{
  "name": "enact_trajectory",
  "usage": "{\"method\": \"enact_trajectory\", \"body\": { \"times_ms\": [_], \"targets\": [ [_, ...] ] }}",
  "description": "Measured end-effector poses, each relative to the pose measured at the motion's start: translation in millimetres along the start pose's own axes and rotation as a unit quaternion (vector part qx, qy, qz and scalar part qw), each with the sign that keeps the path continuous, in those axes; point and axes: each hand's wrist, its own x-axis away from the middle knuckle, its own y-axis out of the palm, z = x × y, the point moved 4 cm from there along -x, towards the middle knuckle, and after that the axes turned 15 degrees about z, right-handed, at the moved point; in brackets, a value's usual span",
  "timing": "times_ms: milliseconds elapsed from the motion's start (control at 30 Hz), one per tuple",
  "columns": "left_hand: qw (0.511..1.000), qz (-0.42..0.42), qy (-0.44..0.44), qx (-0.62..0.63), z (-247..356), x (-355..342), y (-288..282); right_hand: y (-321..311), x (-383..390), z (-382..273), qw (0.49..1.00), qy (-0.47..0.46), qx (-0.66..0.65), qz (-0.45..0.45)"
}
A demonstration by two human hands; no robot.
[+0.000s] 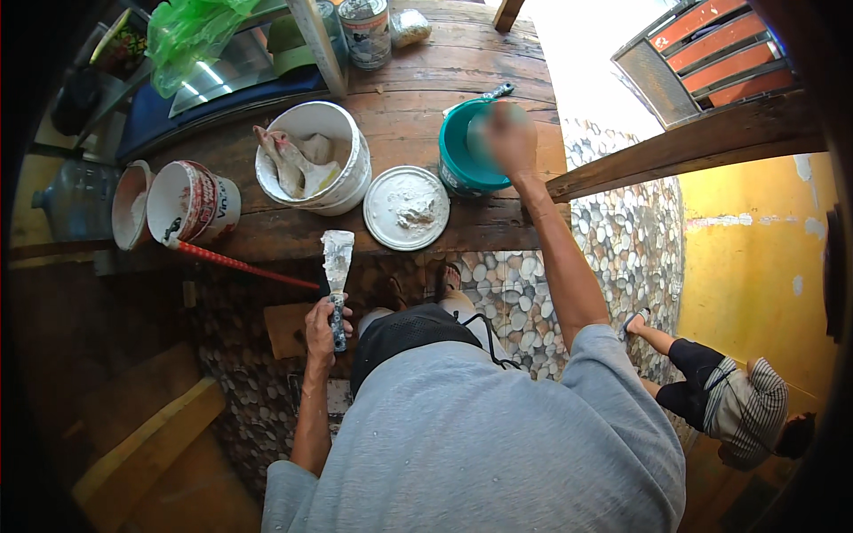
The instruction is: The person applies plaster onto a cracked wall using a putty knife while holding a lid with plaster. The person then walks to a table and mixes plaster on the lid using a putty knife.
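Observation:
My left hand (318, 327) is closed around the dark, paint-spotted handle of a putty knife (337, 255), blade upward and smeared with white paste, in front of the table edge. My right hand (514, 142) reaches over the teal bucket (450, 169) at the table's right side. A blur covers its fingers, so I cannot make out what they hold. Left of that bucket lies a round white lid (377, 226) carrying a heap of white putty (416, 211). Beside it stands a white bucket (348, 191) with pale, stained items inside.
On the wooden table (462, 58) are two smaller buckets (216, 209) at left, a red-wrapped rod (240, 264), a can (365, 35) and a green plastic bag (191, 40). A wooden beam (702, 151) crosses at right. Another person (729, 395) is at lower right.

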Motion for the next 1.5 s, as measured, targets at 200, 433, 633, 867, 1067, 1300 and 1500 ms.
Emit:
{"method": "enact_trajectory", "body": {
  "times_ms": [200, 433, 633, 867, 1067, 1300, 1500],
  "targets": [
    [0.999, 0.046, -0.01, 0.009, -15, 9, -14, 29, 11, 22, 0.992, 0.01, 0.056, -0.117],
    [0.998, 0.061, -0.023, 0.023, -26, 13, -18, -17, 9, 35, 0.987, 0.111, -0.112, 0.032],
    [0.998, 0.037, -0.031, 0.036, -18, 5, -8, -35, 29, 42, 0.928, 0.275, -0.24, 0.073],
    [0.999, 0.012, -0.034, 0.031, -8, -5, 4, -40, 53, 53, 0.854, 0.349, -0.36, 0.138],
    [0.999, 0.016, -0.038, 0.02, -9, -7, 5, -57, 53, 34, 0.846, 0.315, -0.406, 0.145],
    [0.998, 0.027, -0.054, 0.033, -11, -8, 3, -69, 71, -21, 0.861, 0.26, -0.43, 0.076],
    [0.997, 0.034, -0.059, 0.042, -13, -6, 3, -28, 108, -41, 0.952, 0.064, -0.297, -0.022]
  ]
}}
